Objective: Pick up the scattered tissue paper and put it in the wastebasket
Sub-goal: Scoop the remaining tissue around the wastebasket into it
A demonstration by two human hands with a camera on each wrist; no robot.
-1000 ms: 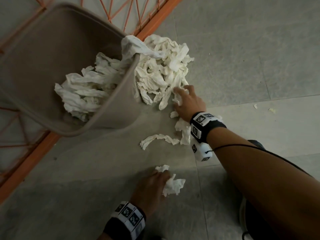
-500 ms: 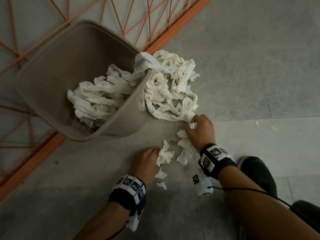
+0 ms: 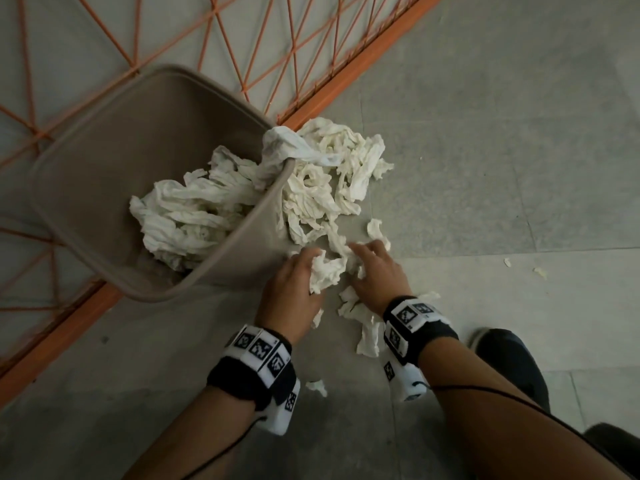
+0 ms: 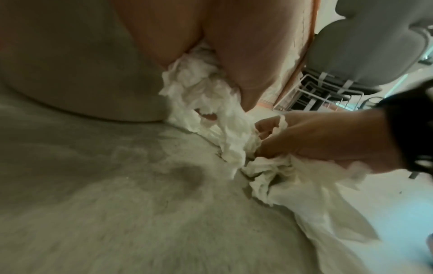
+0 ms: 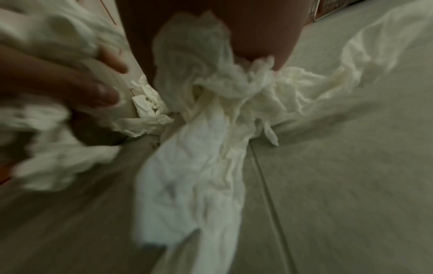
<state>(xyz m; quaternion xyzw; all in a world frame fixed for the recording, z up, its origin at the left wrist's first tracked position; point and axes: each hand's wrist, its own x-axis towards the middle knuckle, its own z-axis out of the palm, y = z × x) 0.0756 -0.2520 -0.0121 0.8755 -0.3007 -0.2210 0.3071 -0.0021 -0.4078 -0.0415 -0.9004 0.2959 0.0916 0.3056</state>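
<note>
Both my hands have come together since a second ago, left grip (image 3: 294, 289) and right grip (image 3: 375, 271) clutching one crumpled white tissue wad (image 3: 325, 271) on the grey floor (image 3: 485, 168). One tan plastic wastebasket (image 3: 104, 161) lies tipped beside them, tissue spilling over its rim.

White crumpled tissue paper (image 3: 322, 188); taupe wastebasket (image 3: 114, 161) at upper left; orange lattice fence (image 3: 242, 39) along the top; grey tiled floor (image 3: 502, 133); black-and-white checker-patterned wristbands (image 3: 258, 362) low in frame

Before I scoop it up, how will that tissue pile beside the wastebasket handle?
Probably floppy: the tissue pile lies in limp crumpled strips. Likely light and apt to shed bits, since loose scraps trail behind the hands. The piece draped over the wastebasket rim may drag along.
</note>
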